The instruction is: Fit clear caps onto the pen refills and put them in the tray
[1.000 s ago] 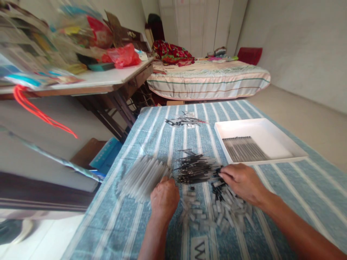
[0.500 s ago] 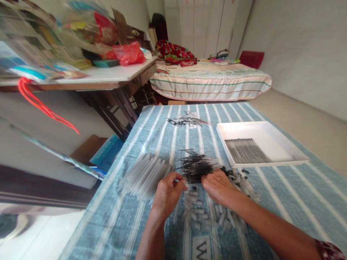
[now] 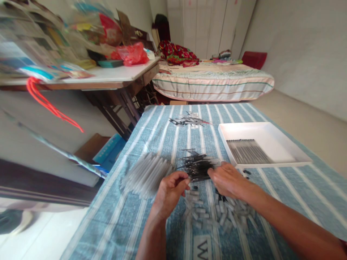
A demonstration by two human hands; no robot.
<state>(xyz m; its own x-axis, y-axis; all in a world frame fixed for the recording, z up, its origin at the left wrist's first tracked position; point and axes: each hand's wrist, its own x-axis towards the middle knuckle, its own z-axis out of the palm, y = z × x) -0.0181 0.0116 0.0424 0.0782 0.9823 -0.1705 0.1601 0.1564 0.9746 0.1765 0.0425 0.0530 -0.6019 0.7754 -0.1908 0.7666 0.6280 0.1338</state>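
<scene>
My left hand (image 3: 172, 189) is closed in a pinch, thumb against fingers, at the left front of a heap of thin black pen refills (image 3: 199, 168). What it pinches, if anything, is too small to make out. Just left of it lies a pile of translucent grey pen barrels (image 3: 148, 173). My right hand (image 3: 229, 180) is closed, its fingertips at the right side of the refill heap; its contents are hidden. Below the hands are scattered clear pen caps (image 3: 233, 213) and small black plugs (image 3: 221, 195), partly under my right hand.
A white tray (image 3: 292, 151) holds a row of pens (image 3: 249, 151) at the right. More loose dark, thin pieces (image 3: 188, 120) lie farther back on the striped cloth (image 3: 162, 126). A cluttered side table (image 3: 116, 77) stands left, a bed (image 3: 214, 85) behind.
My right hand has moved right and slightly away from me, uncovering more of the refill heap. My left hand stays pinched in nearly the same place. The whole view has shifted slightly.
</scene>
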